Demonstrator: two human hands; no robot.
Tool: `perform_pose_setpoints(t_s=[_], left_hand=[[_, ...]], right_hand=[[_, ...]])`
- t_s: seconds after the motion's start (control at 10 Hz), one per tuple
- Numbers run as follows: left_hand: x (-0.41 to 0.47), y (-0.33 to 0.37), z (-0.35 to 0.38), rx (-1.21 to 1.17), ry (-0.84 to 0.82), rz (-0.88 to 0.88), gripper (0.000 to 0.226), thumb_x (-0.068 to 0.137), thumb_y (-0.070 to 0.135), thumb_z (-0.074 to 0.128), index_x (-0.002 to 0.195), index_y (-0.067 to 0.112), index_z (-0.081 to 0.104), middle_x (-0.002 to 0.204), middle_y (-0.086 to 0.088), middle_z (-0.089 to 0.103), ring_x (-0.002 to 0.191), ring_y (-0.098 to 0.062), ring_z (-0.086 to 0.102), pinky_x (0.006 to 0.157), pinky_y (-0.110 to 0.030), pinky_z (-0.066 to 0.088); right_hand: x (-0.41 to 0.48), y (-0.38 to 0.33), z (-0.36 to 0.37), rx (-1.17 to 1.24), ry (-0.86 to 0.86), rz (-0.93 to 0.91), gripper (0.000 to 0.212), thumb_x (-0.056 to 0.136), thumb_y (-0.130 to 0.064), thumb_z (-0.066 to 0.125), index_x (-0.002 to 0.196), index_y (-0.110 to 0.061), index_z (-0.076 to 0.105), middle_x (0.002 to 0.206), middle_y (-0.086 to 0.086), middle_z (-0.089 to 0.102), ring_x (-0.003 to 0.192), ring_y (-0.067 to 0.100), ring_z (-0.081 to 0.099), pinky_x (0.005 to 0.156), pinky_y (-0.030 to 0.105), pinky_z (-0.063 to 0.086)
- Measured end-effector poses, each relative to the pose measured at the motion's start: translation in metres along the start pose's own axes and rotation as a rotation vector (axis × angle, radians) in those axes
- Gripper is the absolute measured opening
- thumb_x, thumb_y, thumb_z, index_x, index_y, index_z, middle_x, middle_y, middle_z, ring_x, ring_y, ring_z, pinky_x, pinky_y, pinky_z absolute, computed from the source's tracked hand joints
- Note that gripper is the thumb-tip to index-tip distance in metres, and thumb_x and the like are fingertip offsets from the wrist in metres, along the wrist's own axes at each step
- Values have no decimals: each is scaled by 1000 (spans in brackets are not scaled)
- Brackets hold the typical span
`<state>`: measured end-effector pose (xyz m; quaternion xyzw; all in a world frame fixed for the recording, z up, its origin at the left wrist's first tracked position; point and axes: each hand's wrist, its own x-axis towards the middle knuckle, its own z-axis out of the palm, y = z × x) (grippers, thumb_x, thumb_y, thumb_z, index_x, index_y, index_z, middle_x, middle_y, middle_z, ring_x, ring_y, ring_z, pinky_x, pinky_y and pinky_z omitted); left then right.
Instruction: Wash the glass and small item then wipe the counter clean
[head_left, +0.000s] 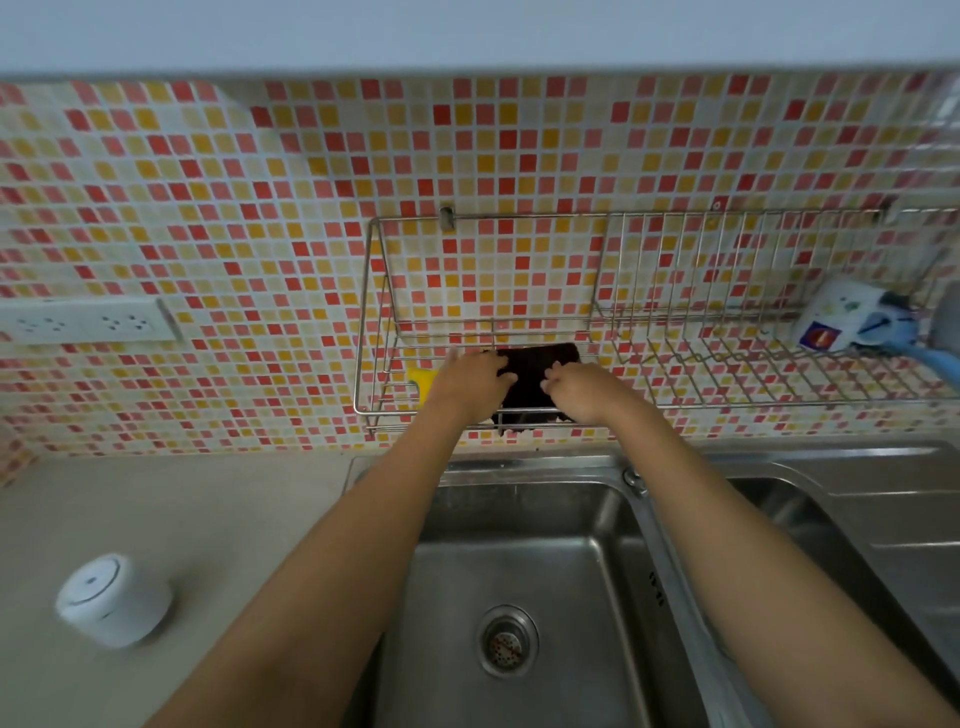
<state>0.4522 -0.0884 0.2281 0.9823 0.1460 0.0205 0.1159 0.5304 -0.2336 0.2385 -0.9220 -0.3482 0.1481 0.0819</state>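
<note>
Currently, I read the head view as follows.

Left hand: the left hand reaches up to the wire rack on the tiled wall; its grip is curled, fingertips pressed on the left edge of the dark cloth.
Right hand: the right hand is just beside the left, fingers bent onto the right part of the same cloth. I cannot tell whether either grip is fully clamped on it.
Dark cloth: it lies in the left section of the rack, its lower edge hanging over the front wire.
Yellow item: a yellow piece sits in the rack, touching the left wrist side; I cannot identify it.
Mug: a white printed mug lies tilted at the right end of the rack.
Sink: the steel sink is below both forearms, with the drain visible in the basin.
Counter: the counter is left of the sink; a small white round container stands on it, well apart from the hands.
Outlet: a white socket strip is mounted on the wall at left.
</note>
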Motion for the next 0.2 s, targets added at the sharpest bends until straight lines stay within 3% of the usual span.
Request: perform_pose_setpoints(t_s=[0.1, 0.2], left_hand=[[-21, -5, 8, 101, 267, -195, 48, 102, 36, 25, 145, 18, 36, 156, -8, 30, 146, -31, 18, 119, -48, 8], [-47, -14, 11, 132, 224, -230, 58, 101, 43, 9, 152, 17, 19, 161, -8, 14, 149, -30, 3, 119, -45, -1]], right_hand=[[-10, 1, 10, -89, 190, -37, 65, 101, -46, 8, 135, -11, 51, 144, 10, 46, 136, 30, 35, 113, 44, 23], [-28, -10, 23, -177, 296, -20, 73, 98, -51, 1, 110, -14, 63, 125, 13, 63, 118, 30, 54, 104, 45, 36]])
